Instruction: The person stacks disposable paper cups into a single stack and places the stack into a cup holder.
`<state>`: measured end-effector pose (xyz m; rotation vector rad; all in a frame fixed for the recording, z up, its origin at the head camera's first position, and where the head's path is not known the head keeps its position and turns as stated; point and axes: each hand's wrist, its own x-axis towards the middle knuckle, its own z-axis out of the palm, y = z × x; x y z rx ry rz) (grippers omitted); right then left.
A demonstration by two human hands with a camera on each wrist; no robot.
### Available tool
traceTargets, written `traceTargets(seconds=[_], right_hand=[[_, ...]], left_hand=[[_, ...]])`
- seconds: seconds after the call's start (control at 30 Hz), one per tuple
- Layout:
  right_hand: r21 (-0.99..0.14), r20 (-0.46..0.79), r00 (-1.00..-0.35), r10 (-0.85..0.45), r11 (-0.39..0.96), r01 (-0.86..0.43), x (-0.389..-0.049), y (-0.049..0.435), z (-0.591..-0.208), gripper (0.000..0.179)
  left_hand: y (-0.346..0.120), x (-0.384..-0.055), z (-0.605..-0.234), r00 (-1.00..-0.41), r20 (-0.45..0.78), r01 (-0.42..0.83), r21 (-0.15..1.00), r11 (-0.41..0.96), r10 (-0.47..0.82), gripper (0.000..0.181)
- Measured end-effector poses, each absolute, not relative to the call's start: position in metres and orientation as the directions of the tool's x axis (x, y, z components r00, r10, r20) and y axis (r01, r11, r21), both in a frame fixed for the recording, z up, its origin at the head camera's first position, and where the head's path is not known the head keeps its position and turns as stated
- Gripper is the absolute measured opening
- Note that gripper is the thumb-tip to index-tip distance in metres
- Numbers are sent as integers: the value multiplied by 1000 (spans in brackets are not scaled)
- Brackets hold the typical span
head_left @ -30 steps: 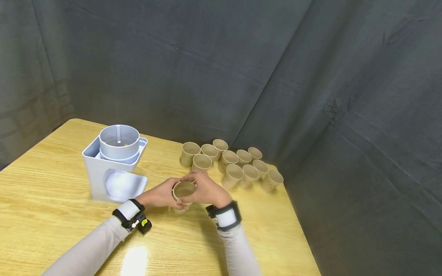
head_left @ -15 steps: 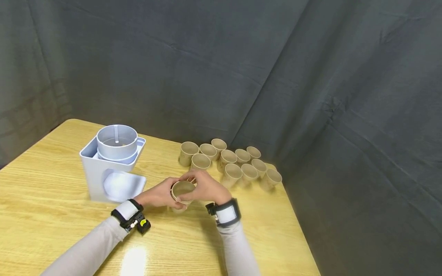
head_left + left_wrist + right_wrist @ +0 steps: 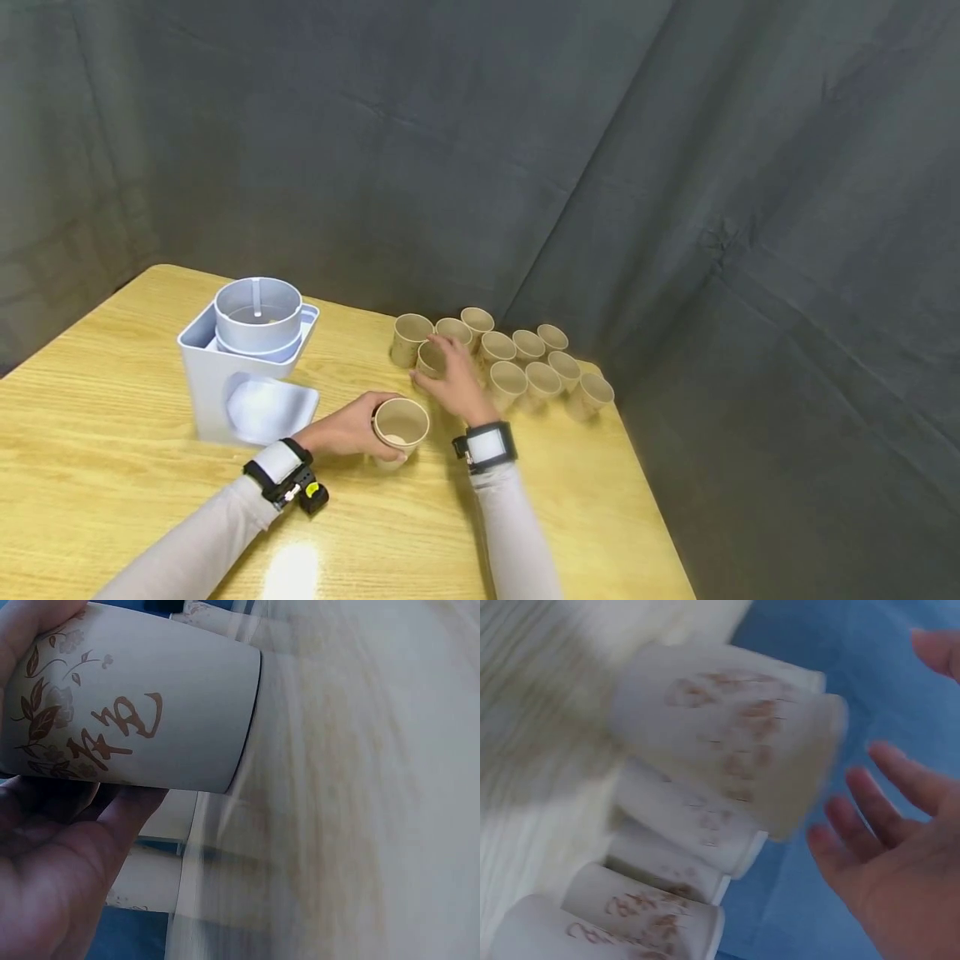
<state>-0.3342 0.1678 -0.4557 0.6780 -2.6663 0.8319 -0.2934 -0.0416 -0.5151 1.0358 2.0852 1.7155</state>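
My left hand (image 3: 348, 427) grips a paper cup (image 3: 401, 421) upright, its mouth facing up. In the left wrist view this paper cup (image 3: 180, 697) shows brown leaf print and brushed lettering, with fingers and thumb around its mouth end. My right hand (image 3: 457, 385) is over another paper cup (image 3: 431, 360) at the front left of a group, thumb and fingers on either side of its rim. In the right wrist view the fingers (image 3: 866, 802) of that hand are spread beside the rim of a blurred paper cup (image 3: 727, 742).
Several more upright paper cups (image 3: 508, 380) stand close together at the table's back right. A white machine-like box (image 3: 217, 387) with a round tub (image 3: 258, 333) on top is at the left. Dark cloth (image 3: 375, 150) hangs behind the table (image 3: 135, 500).
My right hand has let go of the paper cup in my left hand and moved forward to a paper cup in the group. The left hand stays on its paper cup.
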Motion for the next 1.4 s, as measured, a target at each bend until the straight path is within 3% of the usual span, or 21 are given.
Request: traceTargets(seconds=[0.33, 0.53, 0.9, 1.23, 1.4], right_hand=[[-411, 381, -862, -335, 774, -482, -350, 171, -473, 64], [-362, 359, -873, -331, 812, -457, -349, 172, -482, 63], [-337, 426, -846, -321, 811, -477, -340, 173, -485, 51], [-376, 270, -894, -358, 815, -441, -323, 176, -466, 53], [-377, 206, -887, -413, 803, -461, -316, 175, -452, 55]], left_hand=[[-39, -293, -516, -711, 244, 366, 929, 51, 659, 65], [-39, -293, -516, -715, 243, 365, 929, 54, 655, 66], [-38, -292, -516, -715, 237, 364, 930, 61, 657, 64], [-40, -293, -517, -715, 236, 367, 928, 66, 658, 61], [-41, -295, -518, -713, 245, 370, 927, 56, 657, 61]])
